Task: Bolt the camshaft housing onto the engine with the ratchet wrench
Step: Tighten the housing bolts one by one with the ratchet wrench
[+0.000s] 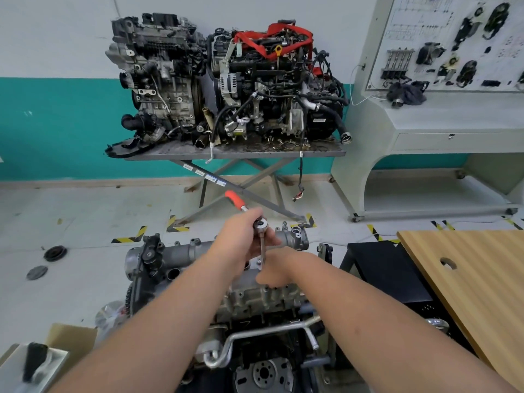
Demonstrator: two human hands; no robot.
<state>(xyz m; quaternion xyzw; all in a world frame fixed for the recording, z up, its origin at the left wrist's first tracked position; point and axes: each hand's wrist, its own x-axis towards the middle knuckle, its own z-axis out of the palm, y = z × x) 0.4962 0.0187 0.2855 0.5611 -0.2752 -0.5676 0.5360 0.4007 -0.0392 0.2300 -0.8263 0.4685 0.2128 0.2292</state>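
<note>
Right hand [276, 269] steadies extension | left hand [241, 236] grips ratchet wrench [259, 222]

Ratchet wrench [256, 222]: orange-red grip, bright silver shaft and head.
Camshaft housing [286, 238]: dull grey cast metal.
Engine [263, 302]: grey metal above, black below, one silver pipe across the front.
Wall [56, 80]: pale grey upper band, teal lower band.
Floor [85, 211]: light grey, marked with yellow-and-black striped tape corners.
Strap [280, 38]: red, over the black engine at the back.
Steel tabletop [226, 153]: grey, stained dark.
Wooden tabletop [476, 276]: light tan with fine grain lines.
Crate [391, 276]: black.
Display board [453, 43]: white with black parts.
Brush [34, 364]: black, possibly bristles; blurred.
</note>
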